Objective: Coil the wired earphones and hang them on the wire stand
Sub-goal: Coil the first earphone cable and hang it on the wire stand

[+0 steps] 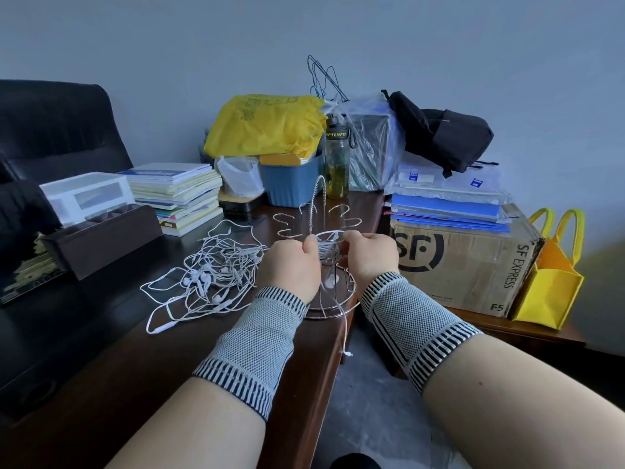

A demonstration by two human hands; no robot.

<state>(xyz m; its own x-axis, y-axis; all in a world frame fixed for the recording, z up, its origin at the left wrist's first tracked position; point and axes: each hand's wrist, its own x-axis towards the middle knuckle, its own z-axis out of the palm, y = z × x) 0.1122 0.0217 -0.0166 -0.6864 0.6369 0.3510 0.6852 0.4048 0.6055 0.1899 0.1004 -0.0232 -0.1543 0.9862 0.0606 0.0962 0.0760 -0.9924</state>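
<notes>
A silver wire stand (318, 211) with curled hooks and a round base stands at the desk's right edge. Just in front of its hooks, my left hand (291, 265) and my right hand (370, 253) both pinch a white earphone cable (327, 235) wound into a small coil between them. A loose end of that cable hangs down past the desk edge. To the left on the dark desk lies a tangled heap of several white wired earphones (209, 275). Both wrists wear knitted grey bands.
Behind the stand are a green bottle (336, 164), a blue bin (292, 182), a yellow bag and a stack of books (176, 194). A cardboard box (463, 262) with folders sits to the right, a yellow tote beside it. A dark brown box (101, 238) is at the left.
</notes>
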